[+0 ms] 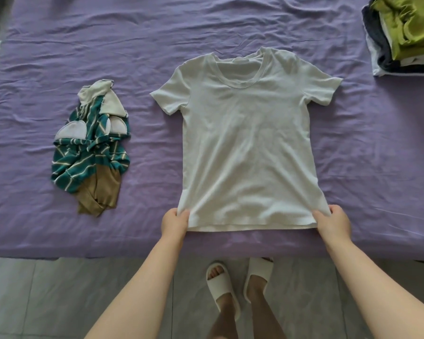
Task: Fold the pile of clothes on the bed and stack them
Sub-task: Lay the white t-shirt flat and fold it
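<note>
L hand (174, 222) & R hand (333, 222) each pinch hem corners of white tee (247, 148), flat on bed (230, 28).

White T-shirt (245, 148), purple sheet (108, 33), teal-striped heap (88, 152)

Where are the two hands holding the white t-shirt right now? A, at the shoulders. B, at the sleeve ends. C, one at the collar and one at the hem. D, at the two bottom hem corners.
D: the left hand and the right hand each pinch a bottom hem corner of the white t-shirt, which lies spread flat on the bed.
</note>
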Motion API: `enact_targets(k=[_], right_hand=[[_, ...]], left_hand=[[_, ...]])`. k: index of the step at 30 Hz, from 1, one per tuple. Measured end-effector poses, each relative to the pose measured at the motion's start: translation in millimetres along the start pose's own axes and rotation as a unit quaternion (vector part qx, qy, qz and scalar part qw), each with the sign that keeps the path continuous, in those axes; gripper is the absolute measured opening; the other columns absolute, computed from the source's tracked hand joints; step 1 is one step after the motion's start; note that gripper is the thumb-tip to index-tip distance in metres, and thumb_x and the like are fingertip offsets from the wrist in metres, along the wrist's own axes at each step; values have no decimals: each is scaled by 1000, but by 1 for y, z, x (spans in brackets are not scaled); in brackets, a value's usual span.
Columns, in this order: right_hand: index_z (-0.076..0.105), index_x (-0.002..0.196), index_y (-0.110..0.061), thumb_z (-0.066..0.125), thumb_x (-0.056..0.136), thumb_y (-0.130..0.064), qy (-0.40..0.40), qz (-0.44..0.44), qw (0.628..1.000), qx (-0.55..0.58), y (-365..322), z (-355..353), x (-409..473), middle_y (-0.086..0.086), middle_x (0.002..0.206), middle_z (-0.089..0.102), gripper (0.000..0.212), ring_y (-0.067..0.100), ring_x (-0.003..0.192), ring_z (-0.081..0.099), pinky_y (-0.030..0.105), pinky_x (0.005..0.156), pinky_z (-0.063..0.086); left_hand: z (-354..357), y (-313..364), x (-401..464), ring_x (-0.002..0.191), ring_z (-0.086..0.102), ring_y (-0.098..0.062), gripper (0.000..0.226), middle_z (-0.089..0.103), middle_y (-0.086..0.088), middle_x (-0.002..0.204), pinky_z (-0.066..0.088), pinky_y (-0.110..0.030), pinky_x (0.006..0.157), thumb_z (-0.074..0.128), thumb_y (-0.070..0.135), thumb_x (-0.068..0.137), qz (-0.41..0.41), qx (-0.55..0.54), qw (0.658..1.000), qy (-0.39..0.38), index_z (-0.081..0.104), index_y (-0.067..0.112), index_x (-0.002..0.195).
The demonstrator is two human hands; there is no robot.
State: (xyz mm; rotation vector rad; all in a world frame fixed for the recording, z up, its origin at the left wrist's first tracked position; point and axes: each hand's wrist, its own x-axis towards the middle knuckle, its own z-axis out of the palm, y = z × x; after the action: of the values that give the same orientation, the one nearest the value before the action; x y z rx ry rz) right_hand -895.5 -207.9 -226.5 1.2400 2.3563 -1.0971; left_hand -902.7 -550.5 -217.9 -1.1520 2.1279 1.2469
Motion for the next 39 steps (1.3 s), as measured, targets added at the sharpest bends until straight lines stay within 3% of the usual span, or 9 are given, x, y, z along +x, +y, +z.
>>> enact_targets(k=[4, 6, 10, 13, 19, 23, 30, 34, 39], right_hand=[[53, 110, -2, 55, 85, -6, 9, 1, 999, -44, 5, -14, 4, 19, 103, 61, 25, 33, 90, 53, 33, 70, 34], [51, 112, -2, 57, 85, -6, -7, -20, 997, -80, 4, -17, 4, 21, 108, 61, 28, 37, 99, 55, 35, 72, 35], [51, 118, -3, 65, 80, -7, -18, -71, 993, -96, -7, -22, 3, 20, 115, 56, 40, 38, 107, 51, 42, 88, 43], [53, 119, -3, 66, 81, -9, -27, -115, 989, -93, -23, -27, 7, 20, 113, 55, 41, 36, 107, 50, 43, 92, 42], [56, 118, -1, 62, 85, -8, -63, -136, 986, -75, -65, -32, 15, 18, 110, 58, 34, 31, 102, 53, 35, 84, 39], [55, 119, -3, 58, 88, -9, -81, -121, 987, -68, -91, -32, 24, 14, 112, 60, 32, 26, 100, 55, 28, 78, 36], [58, 115, -4, 59, 87, -10, -70, -97, 991, -52, -142, -41, 53, 12, 108, 62, 28, 23, 94, 53, 26, 75, 34], [58, 115, -4, 61, 88, -10, -67, -98, 993, -29, -161, -39, 82, 9, 103, 61, 28, 22, 91, 53, 32, 80, 43], [56, 120, -4, 59, 92, -18, -75, -84, 994, -1, -169, -36, 127, 10, 111, 62, 32, 24, 103, 56, 29, 85, 39]], left_hand=[[-17, -9, 2, 70, 47, -26, 16, 51, -4, 67, 35, -33, 61, 55, 15, 89, 9, 87, 995, 48, 54, 8, 75], [-20, -8, 1, 77, 54, -28, 5, 61, -6, 79, 39, -33, 65, 58, 12, 86, 10, 124, 991, 38, 60, 8, 84], [-14, 10, -9, 102, 57, -29, 31, 60, -10, 111, 45, -35, 85, 67, 15, 82, 14, 142, 986, 84, 60, 9, 112], [0, 36, -20, 103, 54, -27, 38, 49, -13, 120, 44, -36, 88, 67, 19, 83, 69, 131, 983, 108, 56, 10, 119], [40, 101, -45, 89, 60, -19, 30, 60, 3, 96, 51, -36, 82, 58, 32, 87, 89, 118, 989, -8, 55, 18, 114], [63, 143, -45, 91, 65, -22, 29, 65, -1, 99, 52, -42, 87, 58, 33, 86, 109, 121, 984, -70, 59, 19, 111], [90, 198, -11, 96, 65, -23, 28, 66, -5, 106, 51, -33, 85, 57, 31, 89, 140, 176, 966, -131, 60, 17, 113], [109, 222, 11, 97, 64, -21, 26, 66, -5, 107, 48, -30, 82, 55, 32, 91, 156, 197, 956, -152, 60, 18, 113], [146, 249, 23, 98, 65, -22, 22, 67, -6, 105, 50, -31, 84, 54, 28, 92, 171, 212, 944, -186, 62, 17, 109]])
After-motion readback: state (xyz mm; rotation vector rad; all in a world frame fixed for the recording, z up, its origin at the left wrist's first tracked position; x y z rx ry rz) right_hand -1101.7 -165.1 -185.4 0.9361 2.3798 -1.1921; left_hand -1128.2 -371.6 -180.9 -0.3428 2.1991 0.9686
